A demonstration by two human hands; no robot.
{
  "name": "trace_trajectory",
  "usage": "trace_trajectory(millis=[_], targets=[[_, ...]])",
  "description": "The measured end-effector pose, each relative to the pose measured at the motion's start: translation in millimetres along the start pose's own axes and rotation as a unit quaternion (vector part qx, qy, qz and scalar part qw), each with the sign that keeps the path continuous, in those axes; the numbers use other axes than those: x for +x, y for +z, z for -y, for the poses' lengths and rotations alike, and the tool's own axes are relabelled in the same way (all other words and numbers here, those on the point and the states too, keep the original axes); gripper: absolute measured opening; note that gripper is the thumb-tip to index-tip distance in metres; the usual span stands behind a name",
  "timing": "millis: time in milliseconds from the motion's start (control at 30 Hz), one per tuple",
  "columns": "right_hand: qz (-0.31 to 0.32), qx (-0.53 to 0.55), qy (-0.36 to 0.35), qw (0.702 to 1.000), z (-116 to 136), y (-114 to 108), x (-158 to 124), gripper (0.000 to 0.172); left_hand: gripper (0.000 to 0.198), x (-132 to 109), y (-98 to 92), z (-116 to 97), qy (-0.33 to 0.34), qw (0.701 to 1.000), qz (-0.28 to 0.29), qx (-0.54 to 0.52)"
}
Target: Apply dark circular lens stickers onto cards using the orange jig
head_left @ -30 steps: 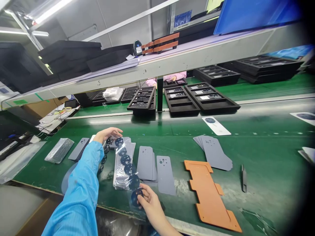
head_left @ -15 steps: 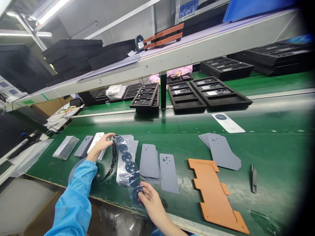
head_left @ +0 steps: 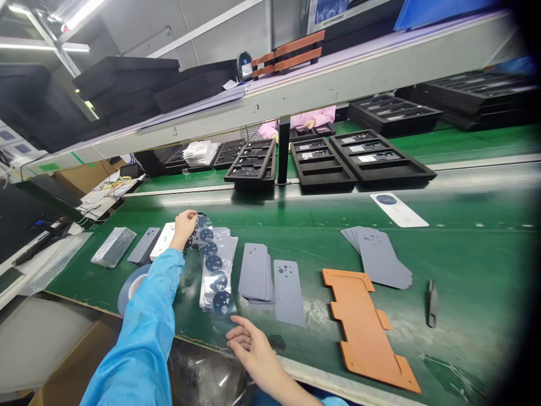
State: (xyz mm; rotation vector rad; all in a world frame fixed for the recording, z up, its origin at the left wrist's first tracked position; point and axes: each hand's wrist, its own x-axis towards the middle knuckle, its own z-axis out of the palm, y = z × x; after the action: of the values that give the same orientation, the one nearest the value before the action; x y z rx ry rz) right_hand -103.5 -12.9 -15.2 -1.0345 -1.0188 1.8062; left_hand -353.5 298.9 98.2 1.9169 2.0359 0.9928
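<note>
My left hand, in a blue sleeve, is closed on the far end of a clear film strip that carries several dark round lens rings. The strip runs toward me over a stack of clear sheets. My right hand hovers open at the belt's near edge, just beyond the strip's near end, holding nothing. To the right of the strip lie a stack of grey back covers and a single grey cover.
An orange jig plate, a fan of grey covers, black tweezers and a white cover lie to the right. Black trays line the far side. A tape roll, wrapped pack and covers sit left. Another person's pink sleeves show behind.
My right hand let go of the strip's near end and drew back toward me, open. My left hand lifted the far end and moved slightly away.
</note>
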Motion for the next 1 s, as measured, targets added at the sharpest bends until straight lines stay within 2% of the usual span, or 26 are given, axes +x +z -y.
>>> trace_trajectory(millis=[200, 367, 467, 567, 767, 900, 1000], targets=[[0.009, -0.043, -0.023, 0.999, -9.0, -9.0, -4.8, 0.056, 0.060, 11.7, 1.3, 9.7, -0.045, 0.996, 0.051, 0.058], [-0.003, -0.045, -0.024, 0.999, -6.0, -13.3, -5.0, 0.053, 0.084, 1.5, -16.2, 22.0, -0.074, 0.990, 0.086, 0.080], [0.006, -0.022, -0.019, 1.000, -6.6, -13.3, -4.0, 0.050, 0.086, -15.3, -28.5, 27.6, -0.065, 0.991, 0.094, 0.076], [0.016, 0.000, -0.015, 1.000, -9.7, -11.4, -4.1, 0.047, 0.078, -37.0, -36.6, 32.2, -0.061, 0.991, 0.105, 0.063], [0.041, -0.030, -0.013, 0.999, -13.3, -5.4, -8.0, 0.050, 0.075, -80.3, -45.9, 37.6, -0.085, 0.989, 0.116, 0.044], [0.028, -0.064, -0.020, 0.997, -15.5, -4.6, -8.9, 0.054, 0.076, -107.0, -53.9, 36.1, -0.108, 0.990, 0.089, 0.033], [0.005, -0.068, -0.036, 0.997, -17.3, -8.3, -8.4, 0.056, 0.077, -133.7, -60.6, 27.2, -0.109, 0.993, 0.039, 0.024]])
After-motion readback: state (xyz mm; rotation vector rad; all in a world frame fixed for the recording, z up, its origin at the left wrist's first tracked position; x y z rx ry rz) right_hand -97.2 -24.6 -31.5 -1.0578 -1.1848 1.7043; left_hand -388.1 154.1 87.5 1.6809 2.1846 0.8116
